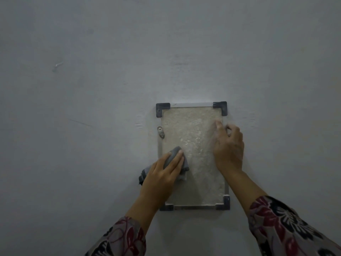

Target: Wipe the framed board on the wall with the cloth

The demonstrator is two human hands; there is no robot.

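A small framed board point(195, 130) hangs upright on the grey wall, with a mottled beige face, a pale thin frame and dark corner caps. My left hand point(162, 172) presses a bunched grey cloth point(173, 154) flat against the board's left middle part; a fold of the cloth hangs out below my palm at the frame's left edge. My right hand point(228, 146) grips the board's right edge, thumb on the face and fingers curled round the frame. Both forearms cover the board's lower left and right edges.
A metal clip point(160, 132) with a screw sits on the frame's left side. The plain grey wall point(92, 71) surrounds the board on all sides, with a few faint scuffs. Patterned floral sleeves point(287, 224) fill the bottom of the view.
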